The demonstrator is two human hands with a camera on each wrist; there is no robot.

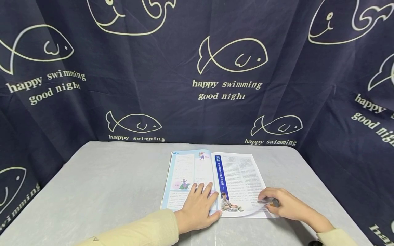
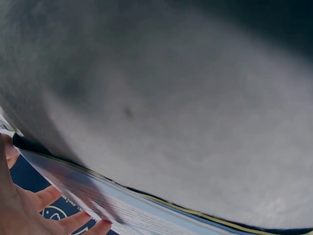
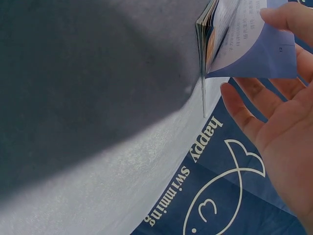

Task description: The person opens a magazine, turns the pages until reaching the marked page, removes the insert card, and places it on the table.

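Observation:
An open magazine [image 1: 240, 174] lies on the table, its left page edged in light blue and its right page carrying a dark blue title strip and a seated figure. My left hand [image 1: 197, 206] rests on the lower part of the left page near the fold, fingers spread. At the lower right corner, my right hand [image 1: 287, 203] pinches a magazine page [image 3: 274, 56] between thumb and fingers. That page's corner curls up off the sheets below. In the left wrist view the left hand [image 2: 34, 215] shows beside the magazine's edge.
The grey table [image 1: 117, 184] extends to the left of the magazine, with a narrower strip on the right. A dark blue curtain [image 1: 178, 102] with fish drawings and lettering hangs behind and along both sides.

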